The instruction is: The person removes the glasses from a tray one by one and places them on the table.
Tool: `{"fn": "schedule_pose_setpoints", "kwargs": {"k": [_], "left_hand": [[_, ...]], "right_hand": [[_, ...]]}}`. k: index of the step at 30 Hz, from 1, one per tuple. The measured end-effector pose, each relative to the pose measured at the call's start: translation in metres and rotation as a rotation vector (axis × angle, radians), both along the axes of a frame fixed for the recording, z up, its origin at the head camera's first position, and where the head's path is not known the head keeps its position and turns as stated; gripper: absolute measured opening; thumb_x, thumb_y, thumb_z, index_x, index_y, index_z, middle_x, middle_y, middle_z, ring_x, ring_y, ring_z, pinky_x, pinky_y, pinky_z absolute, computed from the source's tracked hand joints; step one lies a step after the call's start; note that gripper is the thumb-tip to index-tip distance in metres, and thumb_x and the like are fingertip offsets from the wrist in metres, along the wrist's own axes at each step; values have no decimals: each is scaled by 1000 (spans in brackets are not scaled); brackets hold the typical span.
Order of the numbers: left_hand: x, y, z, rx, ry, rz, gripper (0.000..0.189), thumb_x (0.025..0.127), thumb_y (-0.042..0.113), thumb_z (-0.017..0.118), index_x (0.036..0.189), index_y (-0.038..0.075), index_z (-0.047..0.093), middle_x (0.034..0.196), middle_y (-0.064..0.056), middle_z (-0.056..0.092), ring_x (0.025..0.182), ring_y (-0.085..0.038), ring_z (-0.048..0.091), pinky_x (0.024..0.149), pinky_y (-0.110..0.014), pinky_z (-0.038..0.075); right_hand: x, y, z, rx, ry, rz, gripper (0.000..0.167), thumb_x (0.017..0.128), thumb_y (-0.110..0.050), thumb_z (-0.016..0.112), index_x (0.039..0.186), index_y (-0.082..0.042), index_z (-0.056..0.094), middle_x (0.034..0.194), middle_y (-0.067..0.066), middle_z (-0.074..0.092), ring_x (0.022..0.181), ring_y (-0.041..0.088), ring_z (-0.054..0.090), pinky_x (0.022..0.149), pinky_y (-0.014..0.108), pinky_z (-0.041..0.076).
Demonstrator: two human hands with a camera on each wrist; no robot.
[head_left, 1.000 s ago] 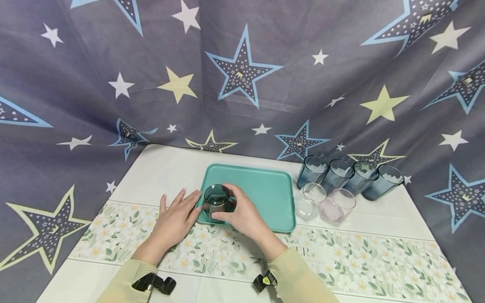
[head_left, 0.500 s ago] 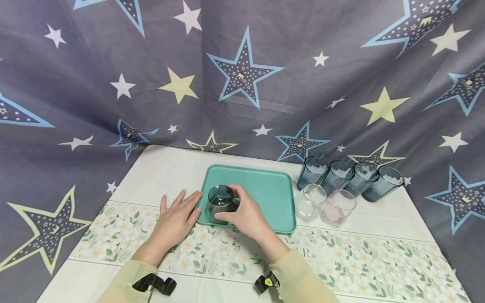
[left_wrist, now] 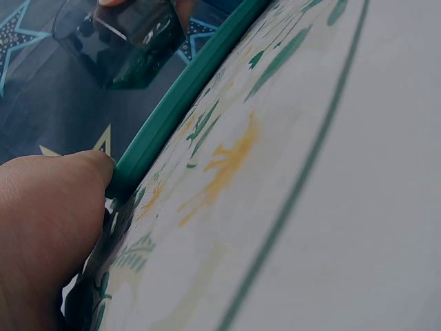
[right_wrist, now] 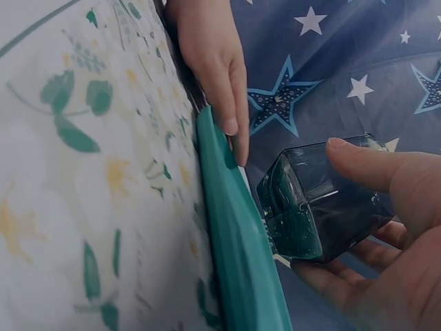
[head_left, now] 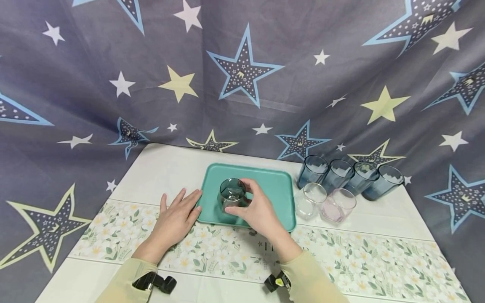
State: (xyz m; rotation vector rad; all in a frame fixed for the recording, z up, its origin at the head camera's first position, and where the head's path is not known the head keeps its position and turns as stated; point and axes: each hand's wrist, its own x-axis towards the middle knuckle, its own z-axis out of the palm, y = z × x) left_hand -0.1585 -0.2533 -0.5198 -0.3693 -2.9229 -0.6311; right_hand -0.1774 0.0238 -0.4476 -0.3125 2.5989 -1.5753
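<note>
My right hand (head_left: 259, 213) grips a dark grey-tinted drinking glass (head_left: 230, 197) from its right side, thumb in front and fingers behind. The glass is upright over the left-centre of a teal tray (head_left: 270, 185). In the right wrist view, its angular, thick base (right_wrist: 296, 231) shows close over the tray, between thumb and fingers. My left hand (head_left: 173, 221) lies palm down on the table with fingers spread, fingertips at the tray's left edge. In the left wrist view, that hand's thumb (left_wrist: 96, 165) meets the tray corner.
Right of the tray stand a clear glass (head_left: 308, 202) and a pinkish glass (head_left: 337, 206). Behind them several tall blue glasses (head_left: 342, 179) form a row. A floral band (head_left: 212, 252) crosses the white table cover, and a star-patterned curtain (head_left: 227, 118) hangs behind.
My right hand has carried the dark glass rightward from the tray's left edge, and slightly away from me, over the tray. The left hand and tray have stayed in place.
</note>
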Motion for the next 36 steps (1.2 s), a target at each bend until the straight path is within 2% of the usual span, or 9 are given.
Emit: {"fn": "schedule_pose_setpoints", "kwargs": {"k": [10,36], "left_hand": [[0,-1,0,1,8,-4,56,118,37,55,169,16,48,170,-5,50,164,-41,31,127,-78,-1],[-2,0,1,0,4,-9,57,118,37,55,170,16,47,171,-5,48,164,-40,30,127,-77,-3]], "right_hand": [[2,21,12,-64,16,-31,89,84,-19,101,157,-13,53,147,8,63,140,28,59,113,43,55],[12,53,28,-87,41,-101,92,83,-19,102,159,-14,50,153,6,55,145,28,53,115,43,53]]}}
